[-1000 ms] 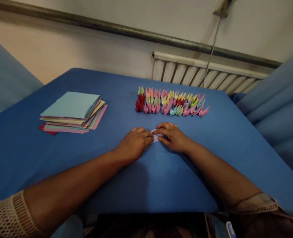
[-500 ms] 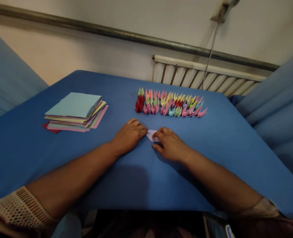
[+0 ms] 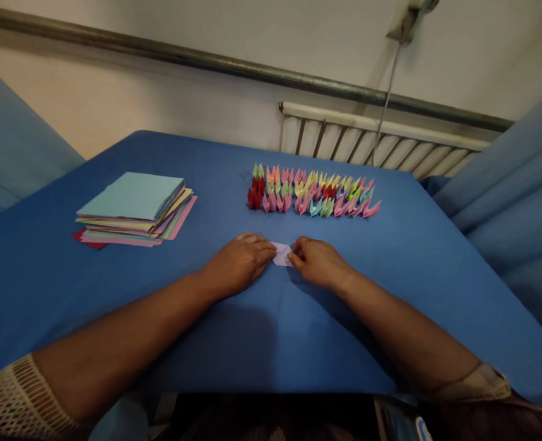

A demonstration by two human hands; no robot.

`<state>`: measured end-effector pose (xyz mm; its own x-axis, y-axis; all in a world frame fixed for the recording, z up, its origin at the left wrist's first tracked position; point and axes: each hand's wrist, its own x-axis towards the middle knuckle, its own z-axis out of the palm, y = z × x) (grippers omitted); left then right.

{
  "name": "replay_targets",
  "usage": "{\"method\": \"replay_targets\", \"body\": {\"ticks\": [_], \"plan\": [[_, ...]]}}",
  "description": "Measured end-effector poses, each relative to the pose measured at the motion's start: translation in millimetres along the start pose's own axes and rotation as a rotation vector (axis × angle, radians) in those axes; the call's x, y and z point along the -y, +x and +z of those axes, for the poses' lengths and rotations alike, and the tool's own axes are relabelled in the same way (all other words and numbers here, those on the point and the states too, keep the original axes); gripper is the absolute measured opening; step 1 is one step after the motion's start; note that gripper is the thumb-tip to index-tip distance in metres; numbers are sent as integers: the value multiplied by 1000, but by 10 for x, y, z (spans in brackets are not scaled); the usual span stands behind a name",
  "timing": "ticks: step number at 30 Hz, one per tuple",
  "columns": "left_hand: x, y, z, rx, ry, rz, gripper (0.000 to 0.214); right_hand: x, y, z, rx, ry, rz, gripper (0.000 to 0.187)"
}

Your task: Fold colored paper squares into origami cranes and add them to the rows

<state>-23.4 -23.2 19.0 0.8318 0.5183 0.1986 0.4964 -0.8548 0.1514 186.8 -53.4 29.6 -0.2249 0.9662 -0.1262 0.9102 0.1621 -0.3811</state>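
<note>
A small lilac piece of folded paper [image 3: 282,254] with visible crease lines lies on the blue-covered table between my two hands. At its left end my left hand [image 3: 243,262] holds it, fingertips pressed together on the edge and the thumb mostly hidden. The right end is pinched by my right hand [image 3: 319,260], with the thumb in front and the index finger curled behind. Both ends of the paper are partly covered by fingers. Beyond the hands, several folded paper cranes [image 3: 301,202] in many colours stand in close rows.
To the left sits a stack of square coloured paper [image 3: 130,196], light blue on top, with a red corner jutting out below. The blue table [image 3: 234,349] ends near a radiator [image 3: 344,125] at the wall. Blue curtains [image 3: 514,202] hang on both sides.
My right thumb has come up onto the paper's right end, and the fingers have drawn back to the right, baring more of the paper. My left fingers lie closer together on its left end.
</note>
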Motion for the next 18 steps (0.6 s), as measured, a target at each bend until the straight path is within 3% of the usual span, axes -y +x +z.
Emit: {"method": "replay_targets", "body": {"ticks": [3,8,9,11,13,15,18], "plan": [[-36,-15,-32,14,-26,-1,29,-42,-4,35,17,49,-31,21],[-43,-31,-8,36,-31,-14,29,-117,-11,86,282,272,-156,31],[-39,-37,5,40,-33,-15,27,-118,-7,81,259,262,-158,32],[-34,-60,33,42,-40,-13,28,-103,1,64,84,180,-191,29],[-42,-98,56,37,-51,-8,31,-70,-9,69,-75,82,-306,30],[-62,-146,66,33,-68,-12,34,-38,-50,118,-69,10,-448,45],[-99,-204,49,64,-82,-46,42,-30,-146,239,-9,-39,-466,68]]}}
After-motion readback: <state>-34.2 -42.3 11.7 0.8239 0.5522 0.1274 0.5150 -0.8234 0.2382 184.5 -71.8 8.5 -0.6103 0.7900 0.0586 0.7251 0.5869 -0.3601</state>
